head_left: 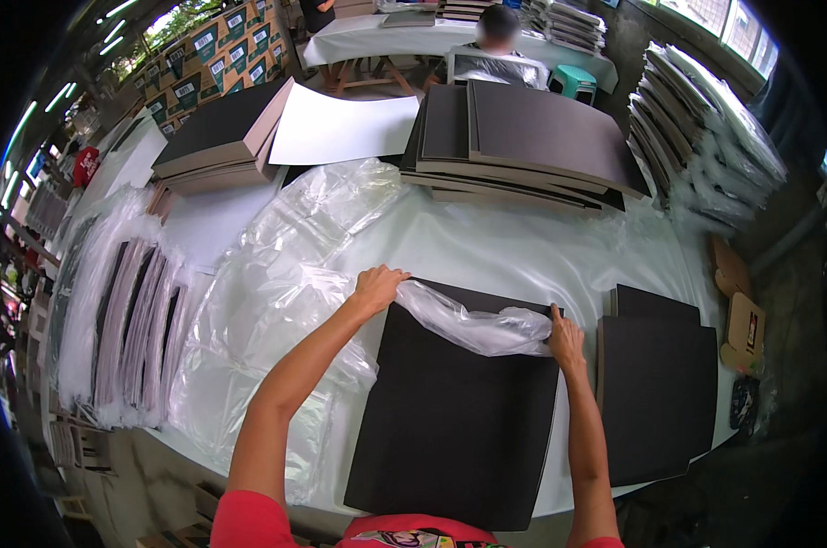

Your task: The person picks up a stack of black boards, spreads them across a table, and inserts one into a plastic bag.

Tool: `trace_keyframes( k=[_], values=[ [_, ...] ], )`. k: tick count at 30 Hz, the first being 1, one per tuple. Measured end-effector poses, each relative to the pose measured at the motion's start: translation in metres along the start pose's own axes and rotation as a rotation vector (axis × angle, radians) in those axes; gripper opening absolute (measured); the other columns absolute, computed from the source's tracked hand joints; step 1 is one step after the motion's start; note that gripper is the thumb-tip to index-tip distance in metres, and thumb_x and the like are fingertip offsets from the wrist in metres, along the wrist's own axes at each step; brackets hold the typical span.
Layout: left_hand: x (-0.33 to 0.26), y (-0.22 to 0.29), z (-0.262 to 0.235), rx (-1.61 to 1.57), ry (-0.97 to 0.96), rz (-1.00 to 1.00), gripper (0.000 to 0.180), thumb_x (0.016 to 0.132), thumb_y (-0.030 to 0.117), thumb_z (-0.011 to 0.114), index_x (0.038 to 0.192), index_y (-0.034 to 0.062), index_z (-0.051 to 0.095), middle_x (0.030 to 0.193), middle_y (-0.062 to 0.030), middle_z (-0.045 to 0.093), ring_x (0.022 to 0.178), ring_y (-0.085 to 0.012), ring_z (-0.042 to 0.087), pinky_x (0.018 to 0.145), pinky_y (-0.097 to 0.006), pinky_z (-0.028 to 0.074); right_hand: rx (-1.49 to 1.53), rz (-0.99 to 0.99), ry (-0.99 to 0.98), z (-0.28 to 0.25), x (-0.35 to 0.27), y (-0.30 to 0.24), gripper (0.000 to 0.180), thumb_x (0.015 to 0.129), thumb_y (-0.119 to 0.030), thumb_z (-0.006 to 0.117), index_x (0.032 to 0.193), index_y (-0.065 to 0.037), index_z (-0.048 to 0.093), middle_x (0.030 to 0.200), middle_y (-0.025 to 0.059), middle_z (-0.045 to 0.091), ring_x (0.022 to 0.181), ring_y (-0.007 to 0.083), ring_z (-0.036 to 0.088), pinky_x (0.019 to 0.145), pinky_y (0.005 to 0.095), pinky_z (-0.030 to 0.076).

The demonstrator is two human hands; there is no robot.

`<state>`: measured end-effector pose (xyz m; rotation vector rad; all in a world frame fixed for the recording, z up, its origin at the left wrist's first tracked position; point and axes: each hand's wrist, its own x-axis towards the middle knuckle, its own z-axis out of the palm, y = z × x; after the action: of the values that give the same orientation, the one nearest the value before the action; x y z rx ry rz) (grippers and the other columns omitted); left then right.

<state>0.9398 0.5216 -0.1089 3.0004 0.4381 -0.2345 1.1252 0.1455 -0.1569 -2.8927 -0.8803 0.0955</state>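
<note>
A large black board [450,429] lies in front of me, its near edge against my body. Across its far end runs a bunched clear plastic bag [477,331], gathered between my two hands. At the board's far left corner, my left hand [378,289] pinches the bag's edge with closed fingers. My right hand [567,338] is at the far right corner, fingers curled on the bag's other end and the board's edge. Left of the board spreads a heap of loose clear plastic bags [276,301].
Right of me lies a stack of black boards [660,393]. Thicker black stacks [550,132] [217,137] and a white sheet [340,126] stand along the far side. Plastic-wrapped boards [135,320] line the left; a tall wrapped pile [696,137] rises at far right. Someone sits beyond.
</note>
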Motion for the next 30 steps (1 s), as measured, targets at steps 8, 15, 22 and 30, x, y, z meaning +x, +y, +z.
trace_keyframes(
  k=[8,15,22,30],
  values=[
    [-0.004,0.012,-0.032,-0.027,-0.012,-0.019,0.054,0.078,0.002,0.047,0.123,0.0273,0.061,0.107,-0.0094,0.067,0.092,-0.0325,0.065,0.074,-0.046,0.053,-0.02,-0.065,0.237,-0.017,-0.006,-0.001,0.037,0.079,0.002,0.053,0.116,-0.006,0.051,0.091,0.0198,0.061,0.075,0.0379,0.064,0.062,0.0491,0.049],
    [0.032,-0.041,0.044,-0.343,0.29,0.006,0.047,0.084,0.006,0.047,0.125,0.0232,0.062,0.096,-0.0179,0.069,0.082,-0.0339,0.067,0.075,-0.043,0.054,0.072,-0.054,0.404,-0.099,-0.039,-0.054,0.022,0.071,0.005,0.056,0.092,0.0,0.057,0.098,0.0197,0.055,0.076,0.0393,0.06,0.06,0.0484,0.048],
    [0.027,-0.022,-0.026,-1.492,-0.426,-0.117,0.031,0.09,0.02,0.054,0.118,0.0119,0.065,0.104,-0.0044,0.069,0.091,-0.0166,0.068,0.083,-0.033,0.054,0.813,0.069,-0.01,-0.117,-0.042,0.041,0.037,0.067,-0.005,0.07,0.102,0.003,0.063,0.087,0.0091,0.062,0.083,0.0167,0.061,0.073,0.028,0.045],
    [-0.018,-0.044,-0.002,-1.496,-0.861,-0.185,0.038,0.086,0.023,0.049,0.118,0.0055,0.061,0.111,-0.0097,0.067,0.099,-0.0252,0.066,0.092,-0.042,0.05,1.942,0.567,-0.433,-0.022,0.001,0.084,0.028,0.095,-0.019,0.052,0.113,0.001,0.06,0.111,0.0115,0.066,0.103,0.0196,0.062,0.092,0.0355,0.049]
  ],
)
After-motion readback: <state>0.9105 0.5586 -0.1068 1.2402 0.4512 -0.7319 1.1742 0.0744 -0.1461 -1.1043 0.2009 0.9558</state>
